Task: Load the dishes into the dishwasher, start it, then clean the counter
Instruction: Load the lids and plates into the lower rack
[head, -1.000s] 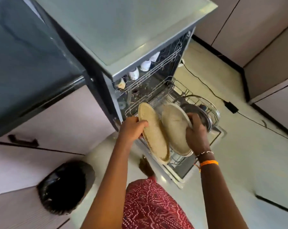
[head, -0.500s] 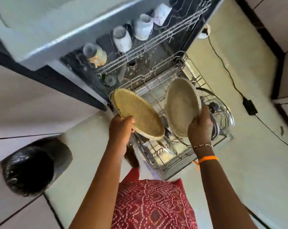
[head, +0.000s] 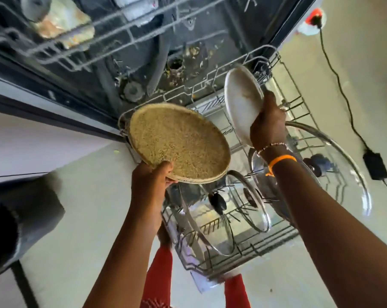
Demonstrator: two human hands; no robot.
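Now your left hand (head: 151, 177) grips the near rim of a round speckled tan plate (head: 179, 143), tilted so its face looks up toward you, while your right hand (head: 267, 123) holds a white plate (head: 241, 103) nearly on edge, its rim running from near to far. Both plates hang apart over the pulled-out lower rack (head: 277, 243) of the dishwasher (head: 126, 61), where three glass lids (head: 210, 221) stand among the tines. No writing can be read anywhere.
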